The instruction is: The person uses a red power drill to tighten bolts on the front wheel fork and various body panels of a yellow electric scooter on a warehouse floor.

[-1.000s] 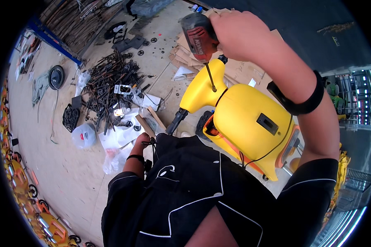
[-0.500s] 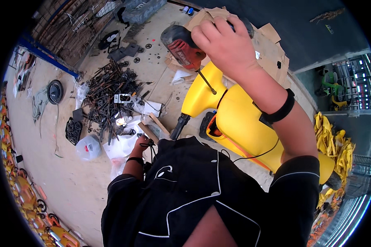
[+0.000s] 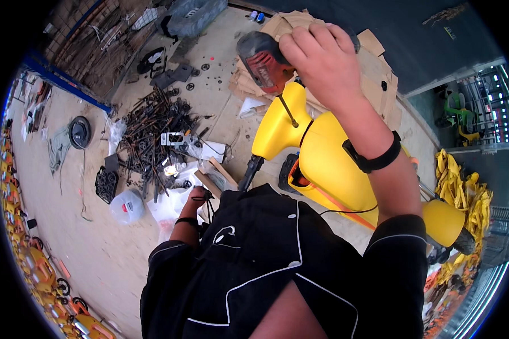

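In my right hand (image 3: 324,65) is a red and black cordless driver (image 3: 267,63), its grip wrapped by my fingers. A long thin bit (image 3: 287,111) runs down from it, the tip at the yellow handlebar cover (image 3: 275,130) of a scooter. From that cover a black handlebar grip (image 3: 250,173) points toward my body. The scooter's rounded yellow body (image 3: 335,164), edged in orange, lies under my right forearm. Low beside my torso, my left hand (image 3: 197,195) is near some wooden strips (image 3: 212,183); its fingers are mostly hidden, with black cords next to it.
A heap of dark metal parts (image 3: 158,127) covers the floor on the left, beside a translucent jug (image 3: 126,207) and a black wheel (image 3: 80,132). Flattened cardboard (image 3: 379,85) lies beyond the scooter. Yellow sheeting (image 3: 464,189) hangs on the right. A blue post (image 3: 68,85) stands far left.
The driver and my right hand have shifted a little to the right, and the driver's body stands steeper over the cover. Its bit tip stays at about the same spot.
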Demonstrator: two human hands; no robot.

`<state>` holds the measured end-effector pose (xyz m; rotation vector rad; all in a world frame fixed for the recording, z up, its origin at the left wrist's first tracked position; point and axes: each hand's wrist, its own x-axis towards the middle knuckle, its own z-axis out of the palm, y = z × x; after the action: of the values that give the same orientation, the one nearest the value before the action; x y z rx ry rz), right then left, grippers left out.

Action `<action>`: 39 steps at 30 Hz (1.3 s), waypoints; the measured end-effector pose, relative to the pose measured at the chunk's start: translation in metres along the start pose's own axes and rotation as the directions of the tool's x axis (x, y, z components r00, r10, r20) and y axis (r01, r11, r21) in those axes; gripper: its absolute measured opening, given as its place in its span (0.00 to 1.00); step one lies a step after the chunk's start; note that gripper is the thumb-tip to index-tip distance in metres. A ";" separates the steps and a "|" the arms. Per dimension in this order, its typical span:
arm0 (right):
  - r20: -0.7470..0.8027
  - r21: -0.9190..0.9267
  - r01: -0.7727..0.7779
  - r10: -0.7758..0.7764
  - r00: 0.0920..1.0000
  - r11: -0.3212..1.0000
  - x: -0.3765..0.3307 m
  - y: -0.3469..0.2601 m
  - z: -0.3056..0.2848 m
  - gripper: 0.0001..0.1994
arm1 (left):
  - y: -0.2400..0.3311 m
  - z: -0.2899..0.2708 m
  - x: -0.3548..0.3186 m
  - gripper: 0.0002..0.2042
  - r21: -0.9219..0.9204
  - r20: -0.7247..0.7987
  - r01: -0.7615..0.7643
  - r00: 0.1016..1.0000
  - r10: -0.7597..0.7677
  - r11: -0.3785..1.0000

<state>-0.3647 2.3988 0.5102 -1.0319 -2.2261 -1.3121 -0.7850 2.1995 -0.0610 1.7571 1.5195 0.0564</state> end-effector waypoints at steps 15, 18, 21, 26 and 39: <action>-0.030 0.071 -0.060 0.062 0.998 0.996 -0.011 -0.007 -0.015 0.14 | 0.509 -0.355 0.005 0.14 -0.517 -0.705 -0.804 0.595 0.386 0.294; -0.019 0.030 -0.148 0.149 0.989 0.988 -0.013 -0.008 -0.018 0.14 | 0.524 -0.341 0.019 0.11 -0.530 -0.773 -0.815 0.578 0.261 0.236; -0.031 -0.017 -0.189 0.189 0.982 0.982 -0.021 -0.010 -0.017 0.15 | 0.535 -0.332 0.023 0.10 -0.492 -0.826 -0.846 0.528 0.196 0.205; -0.048 -0.057 -0.224 0.221 0.974 0.973 -0.023 -0.010 -0.017 0.11 | 0.538 -0.332 0.028 0.08 -0.426 -0.850 -0.886 0.461 0.254 0.182; -0.015 -0.065 -0.279 0.279 0.960 0.958 -0.038 0.004 -0.024 0.14 | 0.559 -0.327 0.028 0.08 -0.390 -0.849 -0.896 0.439 0.295 0.211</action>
<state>-0.3373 2.3636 0.5016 -1.3097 -1.9551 -1.2673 -0.4883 2.4149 0.4730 1.3921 0.6343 1.7344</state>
